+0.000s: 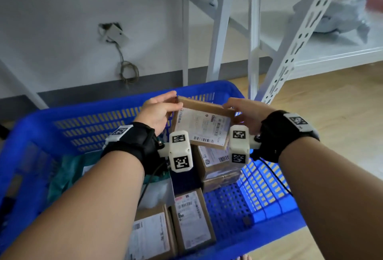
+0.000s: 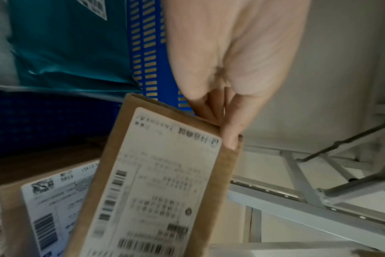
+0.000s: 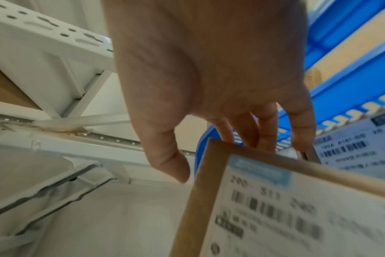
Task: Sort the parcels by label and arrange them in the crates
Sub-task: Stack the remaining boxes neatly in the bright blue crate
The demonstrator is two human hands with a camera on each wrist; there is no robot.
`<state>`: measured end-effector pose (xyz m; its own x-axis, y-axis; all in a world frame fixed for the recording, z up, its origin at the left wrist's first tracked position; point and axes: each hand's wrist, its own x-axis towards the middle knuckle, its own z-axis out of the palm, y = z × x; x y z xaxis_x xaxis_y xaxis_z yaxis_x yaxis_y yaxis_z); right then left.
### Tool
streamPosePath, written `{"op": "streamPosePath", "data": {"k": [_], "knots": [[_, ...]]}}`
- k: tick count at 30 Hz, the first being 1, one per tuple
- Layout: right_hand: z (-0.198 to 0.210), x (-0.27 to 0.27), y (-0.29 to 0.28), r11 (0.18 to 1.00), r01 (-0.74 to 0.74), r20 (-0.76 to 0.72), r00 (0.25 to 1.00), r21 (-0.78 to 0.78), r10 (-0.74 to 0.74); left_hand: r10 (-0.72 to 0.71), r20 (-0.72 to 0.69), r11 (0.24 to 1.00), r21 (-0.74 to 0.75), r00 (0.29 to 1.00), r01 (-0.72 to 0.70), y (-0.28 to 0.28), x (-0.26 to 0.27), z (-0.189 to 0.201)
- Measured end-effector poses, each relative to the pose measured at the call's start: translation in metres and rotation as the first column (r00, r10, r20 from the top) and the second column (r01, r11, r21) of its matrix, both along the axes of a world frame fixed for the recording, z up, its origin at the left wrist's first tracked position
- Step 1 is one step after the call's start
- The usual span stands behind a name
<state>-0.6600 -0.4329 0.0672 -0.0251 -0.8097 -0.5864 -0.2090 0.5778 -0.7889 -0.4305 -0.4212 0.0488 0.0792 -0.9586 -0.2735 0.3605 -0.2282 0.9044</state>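
Note:
Both hands hold a flat brown cardboard parcel (image 1: 204,124) with a white barcode label above the far end of a blue slotted crate (image 1: 83,107). My left hand (image 1: 173,103) pinches its far left corner, thumb on the label side; the left wrist view shows this hand (image 2: 223,128) at the parcel's (image 2: 156,182) corner. My right hand (image 1: 231,108) grips the far right corner. In the right wrist view the fingers (image 3: 248,132) curl behind the parcel's (image 3: 286,208) top edge and the thumb stands just off its left side. The label faces me.
Inside the crate lie several labelled cardboard boxes (image 1: 191,218) (image 1: 217,164), a teal plastic bag (image 1: 68,172) and a white bag (image 1: 157,193); its right floor is bare. White metal shelving (image 1: 290,52) with a grey bag (image 1: 342,23) stands behind, by a wall with a dangling cable (image 1: 128,71).

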Motion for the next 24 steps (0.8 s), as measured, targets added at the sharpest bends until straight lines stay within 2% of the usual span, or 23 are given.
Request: {"op": "streamPosePath", "data": {"k": [2, 5, 8, 11, 14, 16, 18, 21, 24], "knots": [[-0.009, 0.004, -0.009, 0.999, 0.038, 0.037, 0.999, -0.036, -0.037, 0.056, 0.044, 0.998, 0.004, 0.997, -0.056, -0.013, -0.003, -0.008], [-0.029, 0.007, -0.020, 0.992, 0.106, 0.101, 0.990, -0.064, -0.099, 0.058, 0.126, 0.997, 0.035, 0.990, -0.063, -0.030, -0.014, -0.020], [-0.050, 0.006, -0.027, 0.972, 0.202, 0.066, 0.978, -0.117, -0.195, 0.013, 0.167, 0.994, 0.105, 0.986, -0.031, -0.045, -0.021, -0.037], [-0.072, 0.006, -0.033, 0.943, 0.210, 0.029, 0.977, -0.257, -0.210, -0.047, 0.228, 0.982, 0.191, 0.973, 0.003, -0.052, -0.018, -0.059], [-0.083, 0.010, -0.033, 0.936, 0.120, -0.126, 0.977, -0.332, -0.170, -0.216, 0.211, 0.938, 0.316, 0.953, 0.142, -0.043, -0.021, -0.071], [-0.088, 0.010, -0.031, 0.956, 0.046, -0.280, 0.951, -0.289, -0.131, -0.305, 0.202, 0.886, 0.418, 0.931, 0.200, -0.035, -0.026, -0.077], [-0.094, 0.009, -0.028, 0.969, 0.046, -0.321, 0.939, -0.242, -0.125, -0.308, 0.221, 0.885, 0.423, 0.926, 0.193, -0.034, -0.028, -0.085], [-0.095, 0.007, -0.027, 0.954, 0.059, -0.381, 0.908, -0.292, -0.173, -0.296, 0.247, 0.895, 0.409, 0.922, 0.178, -0.035, -0.028, -0.086], [-0.093, 0.005, -0.029, 0.946, 0.003, -0.503, 0.847, -0.324, -0.175, -0.289, 0.311, 0.899, 0.413, 0.905, 0.146, -0.032, -0.024, -0.081]]}}
